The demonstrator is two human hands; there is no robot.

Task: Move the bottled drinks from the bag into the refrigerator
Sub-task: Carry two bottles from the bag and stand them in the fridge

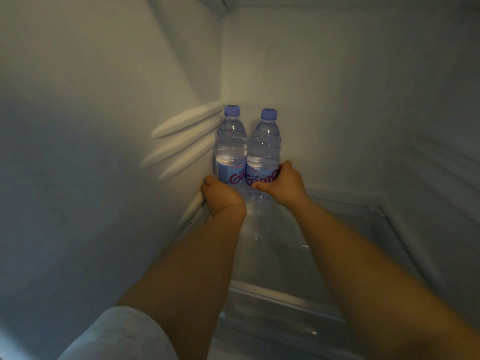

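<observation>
Two clear water bottles with pale purple caps and red-lettered labels stand upright side by side in the far left corner of the refrigerator. My left hand (221, 195) grips the lower part of the left bottle (231, 141). My right hand (281, 183) grips the right bottle (265, 146) around its label. Both bottles touch each other and appear to rest on the glass shelf (298, 245). The bag is out of view.
The refrigerator's white left wall (104, 126) has moulded shelf ribs (181, 141) right beside the left bottle. The back wall (337, 100) stands just behind the bottles. The right wall (446, 165) carries ribs too. The shelf stretches to the right of the bottles.
</observation>
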